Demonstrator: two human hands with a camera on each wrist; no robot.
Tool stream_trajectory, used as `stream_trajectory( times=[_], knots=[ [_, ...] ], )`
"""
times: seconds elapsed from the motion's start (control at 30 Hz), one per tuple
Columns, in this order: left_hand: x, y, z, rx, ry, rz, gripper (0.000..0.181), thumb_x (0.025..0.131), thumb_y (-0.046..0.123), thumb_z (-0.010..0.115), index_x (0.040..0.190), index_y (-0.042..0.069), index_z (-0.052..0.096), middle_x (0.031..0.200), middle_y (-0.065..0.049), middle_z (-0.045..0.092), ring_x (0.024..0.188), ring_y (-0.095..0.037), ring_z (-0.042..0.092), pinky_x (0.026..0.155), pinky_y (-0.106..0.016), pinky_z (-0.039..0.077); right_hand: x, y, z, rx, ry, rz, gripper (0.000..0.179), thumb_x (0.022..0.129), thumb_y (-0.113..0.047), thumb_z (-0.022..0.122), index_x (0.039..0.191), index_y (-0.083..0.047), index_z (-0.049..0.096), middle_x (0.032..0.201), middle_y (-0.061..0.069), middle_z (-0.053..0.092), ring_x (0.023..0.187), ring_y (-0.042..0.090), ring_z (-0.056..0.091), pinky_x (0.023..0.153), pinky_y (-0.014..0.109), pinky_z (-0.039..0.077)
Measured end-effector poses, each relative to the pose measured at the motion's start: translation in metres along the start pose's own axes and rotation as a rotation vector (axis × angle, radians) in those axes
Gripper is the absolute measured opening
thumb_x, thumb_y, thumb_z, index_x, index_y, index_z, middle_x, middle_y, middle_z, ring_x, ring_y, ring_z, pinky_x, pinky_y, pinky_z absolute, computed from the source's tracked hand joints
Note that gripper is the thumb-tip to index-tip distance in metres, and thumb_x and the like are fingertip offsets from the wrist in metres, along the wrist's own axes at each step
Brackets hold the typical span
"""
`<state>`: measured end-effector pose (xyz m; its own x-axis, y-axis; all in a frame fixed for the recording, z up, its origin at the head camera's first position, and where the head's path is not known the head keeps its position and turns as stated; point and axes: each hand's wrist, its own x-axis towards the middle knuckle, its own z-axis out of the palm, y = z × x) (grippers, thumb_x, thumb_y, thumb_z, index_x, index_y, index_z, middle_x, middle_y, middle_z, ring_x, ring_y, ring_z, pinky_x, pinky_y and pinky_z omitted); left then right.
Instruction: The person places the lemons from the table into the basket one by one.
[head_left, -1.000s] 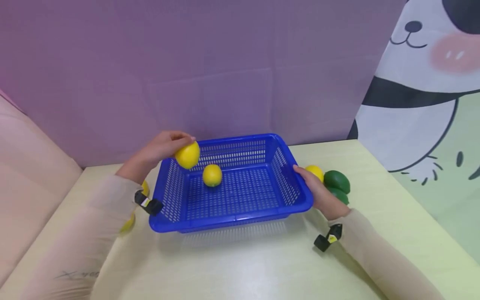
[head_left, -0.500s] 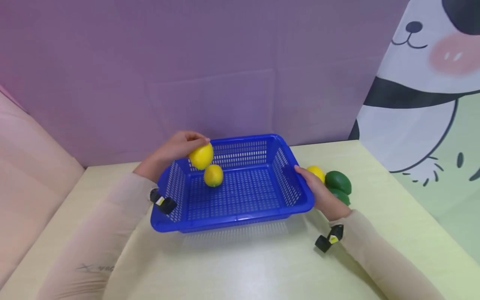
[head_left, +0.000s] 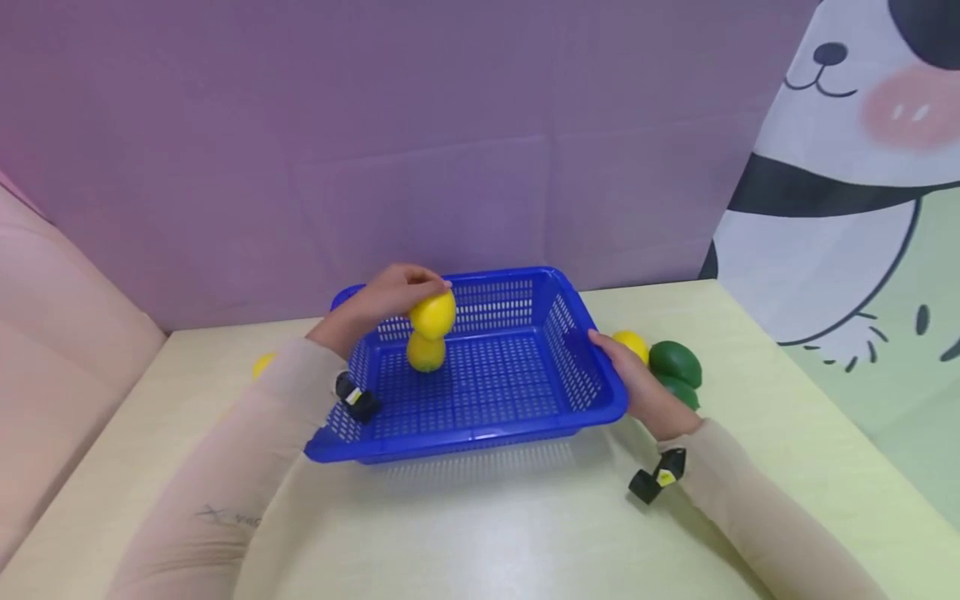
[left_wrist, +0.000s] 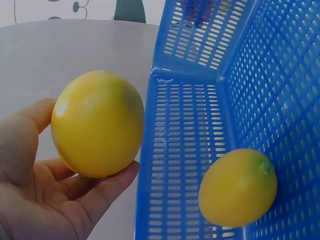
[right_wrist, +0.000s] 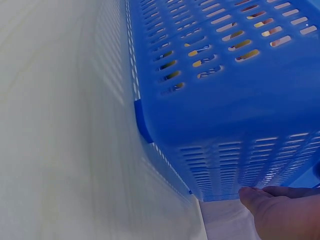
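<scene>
My left hand [head_left: 393, 296] holds a yellow lemon [head_left: 433, 314] by its fingertips and thumb over the left part of a blue plastic basket [head_left: 495, 433]. In the left wrist view the same hand [left_wrist: 47, 185] cradles the lemon [left_wrist: 97, 125] between thumb and fingers. A second lemon [head_left: 426, 354] lies inside the basket, partly covered by the held one in the head view; the left wrist view shows this lemon [left_wrist: 239, 187] with a green tip. My right hand [head_left: 637, 383] grips the basket's right rim, its thumb on top and its other fingers hidden.
Right of the basket, a yellow fruit [head_left: 632, 343] and dark green fruits [head_left: 675, 364] lie on the pale table [head_left: 480, 533], partly behind the right hand. Another yellow fruit [head_left: 263, 363] peeks out behind the left sleeve. A purple cloth wall [head_left: 420, 150] stands at the back.
My left hand has moved right with the lemon, from the basket's left rim to over the lemon inside. The right hand and basket stay nearly still.
</scene>
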<state>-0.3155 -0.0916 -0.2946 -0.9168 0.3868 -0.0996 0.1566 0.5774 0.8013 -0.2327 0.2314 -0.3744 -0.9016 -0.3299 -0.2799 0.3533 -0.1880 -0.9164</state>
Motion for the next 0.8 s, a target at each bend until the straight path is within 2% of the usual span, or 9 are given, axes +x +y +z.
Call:
stream_trajectory(
  times=[0.23,0.37,0.57,0.8],
  knots=[
    [0.007,-0.002,0.011,-0.005,-0.024,-0.014,0.042,0.093,0.04,0.056,0.121,0.009,0.061,0.108,-0.01,0.06,0.088,-0.023,0.055,0.078,-0.037,0.048,0.001,0.0,0.0,0.01,-0.003,0.01,0.068,0.101,-0.045,0.03,0.15,-0.005,0.007,0.105,0.0,0.057,0.091,0.012,0.057,0.081,0.025,0.049],
    [0.009,-0.002,0.018,-0.005,-0.048,-0.026,0.042,0.093,0.041,0.055,0.119,0.009,0.061,0.107,-0.01,0.06,0.09,-0.023,0.054,0.081,-0.038,0.047,0.0,0.0,0.0,-0.002,-0.006,0.01,0.068,0.101,-0.046,0.029,0.151,-0.006,0.006,0.107,0.0,0.056,0.093,0.012,0.056,0.082,0.025,0.049],
    [0.012,0.001,0.025,-0.01,-0.073,-0.018,0.041,0.093,0.04,0.056,0.12,0.009,0.061,0.109,-0.009,0.06,0.092,-0.024,0.054,0.079,-0.037,0.047,-0.002,0.0,0.0,-0.001,-0.005,0.009,0.069,0.1,-0.046,0.031,0.151,-0.006,0.006,0.106,0.0,0.057,0.092,0.012,0.057,0.081,0.025,0.049],
    [0.015,0.003,0.032,0.028,-0.091,-0.024,0.041,0.093,0.04,0.055,0.121,0.009,0.061,0.109,-0.009,0.06,0.093,-0.024,0.055,0.081,-0.037,0.048,-0.001,-0.001,0.0,0.019,-0.008,0.004,0.067,0.101,-0.045,0.031,0.15,-0.006,0.008,0.103,-0.001,0.058,0.09,0.011,0.058,0.079,0.025,0.05]
  ],
)
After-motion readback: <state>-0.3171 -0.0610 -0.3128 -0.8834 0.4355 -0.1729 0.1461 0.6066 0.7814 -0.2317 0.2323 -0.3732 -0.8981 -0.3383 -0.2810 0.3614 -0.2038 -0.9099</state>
